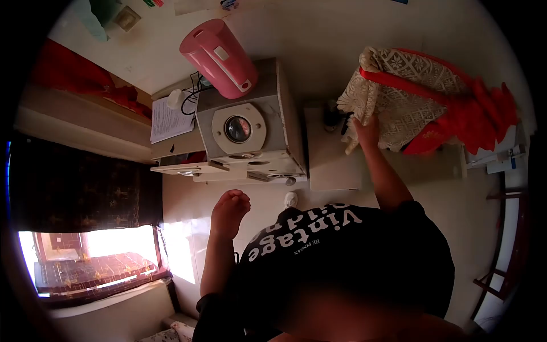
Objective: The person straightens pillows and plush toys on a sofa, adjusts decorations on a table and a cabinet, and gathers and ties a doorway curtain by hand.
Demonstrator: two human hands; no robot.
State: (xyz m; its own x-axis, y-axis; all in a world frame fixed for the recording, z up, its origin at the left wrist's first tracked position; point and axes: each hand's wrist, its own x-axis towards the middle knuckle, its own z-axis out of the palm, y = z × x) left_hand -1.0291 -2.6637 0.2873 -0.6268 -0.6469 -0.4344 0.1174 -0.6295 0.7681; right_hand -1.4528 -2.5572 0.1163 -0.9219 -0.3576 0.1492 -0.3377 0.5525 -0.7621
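Near the middle left, my left hand is raised in front of the speaker cabinet, its fingers curled in and nothing visible in them. My right hand reaches up at the right, with its fingers closed at the lower edge of a cream lace cloth. The cloth is draped over something bulky whose shape it hides. Red fabric with a red band lies across it. Small dark objects stand just left of my right hand, too dim to identify.
A pink kettle stands on a grey speaker cabinet. Left of it are cables, printed papers and a partly open drawer. A low beige cabinet is below my right hand. A dark curtain hangs at the left.
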